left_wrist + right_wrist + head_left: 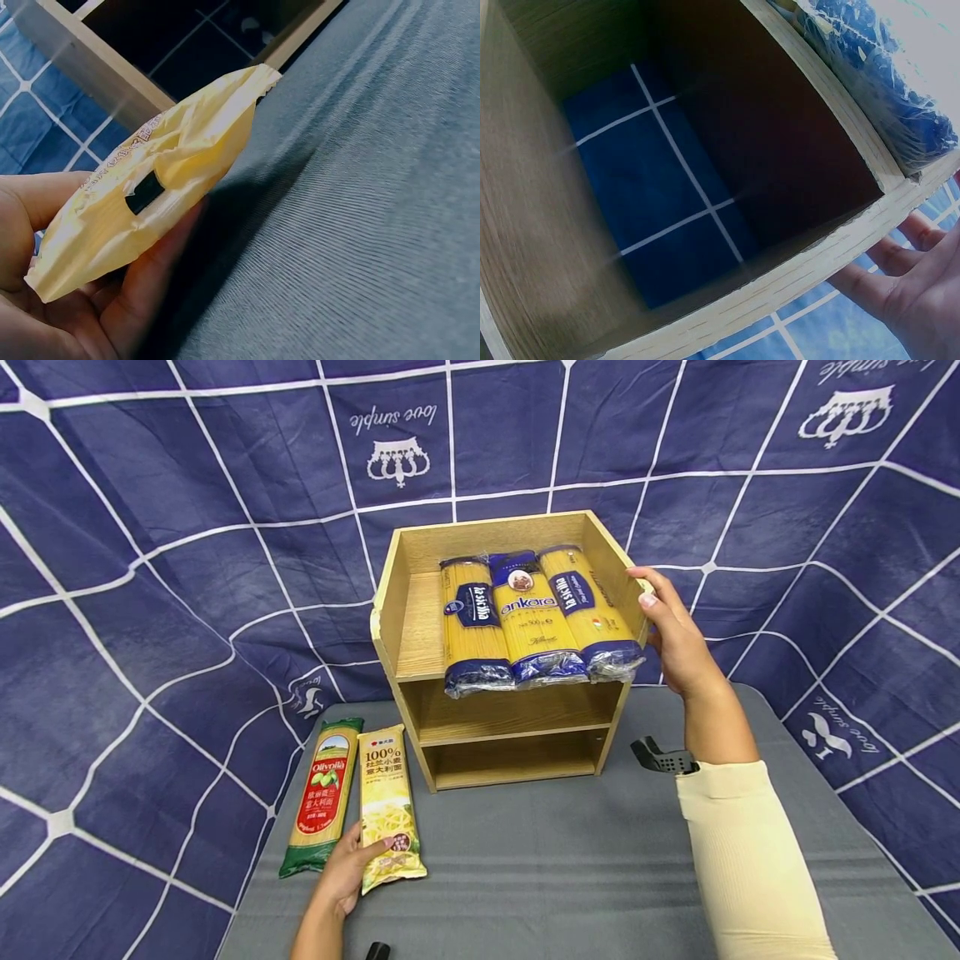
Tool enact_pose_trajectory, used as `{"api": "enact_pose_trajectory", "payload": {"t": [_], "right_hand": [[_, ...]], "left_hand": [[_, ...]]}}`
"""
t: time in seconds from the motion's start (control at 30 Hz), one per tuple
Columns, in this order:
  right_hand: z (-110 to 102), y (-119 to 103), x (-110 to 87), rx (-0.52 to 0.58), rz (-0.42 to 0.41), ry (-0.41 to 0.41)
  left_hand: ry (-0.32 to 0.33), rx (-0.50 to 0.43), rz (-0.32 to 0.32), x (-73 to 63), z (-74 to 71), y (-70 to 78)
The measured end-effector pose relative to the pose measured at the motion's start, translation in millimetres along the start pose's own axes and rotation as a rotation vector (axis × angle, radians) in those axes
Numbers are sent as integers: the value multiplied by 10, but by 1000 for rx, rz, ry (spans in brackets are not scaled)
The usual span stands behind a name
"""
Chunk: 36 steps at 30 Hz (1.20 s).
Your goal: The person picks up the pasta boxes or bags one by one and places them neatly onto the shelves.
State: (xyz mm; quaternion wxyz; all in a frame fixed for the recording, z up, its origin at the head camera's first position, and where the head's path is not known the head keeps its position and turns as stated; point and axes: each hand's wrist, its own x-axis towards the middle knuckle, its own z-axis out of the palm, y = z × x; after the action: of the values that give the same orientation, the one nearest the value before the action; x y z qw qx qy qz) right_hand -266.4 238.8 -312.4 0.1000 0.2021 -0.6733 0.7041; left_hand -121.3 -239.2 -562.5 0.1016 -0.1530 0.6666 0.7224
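My left hand (349, 870) holds a yellow pasta packet (388, 806) by its lower end, thumb over the printed front and fingers underneath. In the left wrist view, the packet's crimped end (142, 202) lies between thumb and fingers, close over the grey cloth. Up at the right side of a wooden shelf unit (517, 737), my right hand (678, 639) grips the side panel's edge. Its fingers (877, 289) run along the outside of that panel in the right wrist view. Three spaghetti packets (536, 618) with blue ends lie side by side on the top shelf, their ends jutting past the front edge.
A green-ended spaghetti packet (322, 797) with a red label lies left of the yellow one. Below the top shelf are two compartments, the lower one (525, 768) near the grey cloth (540, 877). Blue checked fabric (247, 460) hangs behind and at both sides.
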Motion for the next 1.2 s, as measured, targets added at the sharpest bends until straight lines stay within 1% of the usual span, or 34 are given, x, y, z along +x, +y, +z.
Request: {"api": "enact_pose_trajectory", "payload": {"t": [0.1, 0.3, 0.5, 0.93, 1.2], "right_hand": [[-2, -2, 0, 3, -2, 0], [0, 0, 6, 5, -3, 0], [-6, 6, 6, 7, -3, 7], [-2, 15, 5, 12, 1, 6], [5, 9, 3, 17, 3, 15]], "left_hand": [[21, 5, 10, -8, 7, -26], [30, 13, 30, -34, 11, -64], [50, -1, 55, -52, 20, -54], [21, -18, 103, -128, 27, 4], [27, -22, 130, -169, 20, -9]]}}
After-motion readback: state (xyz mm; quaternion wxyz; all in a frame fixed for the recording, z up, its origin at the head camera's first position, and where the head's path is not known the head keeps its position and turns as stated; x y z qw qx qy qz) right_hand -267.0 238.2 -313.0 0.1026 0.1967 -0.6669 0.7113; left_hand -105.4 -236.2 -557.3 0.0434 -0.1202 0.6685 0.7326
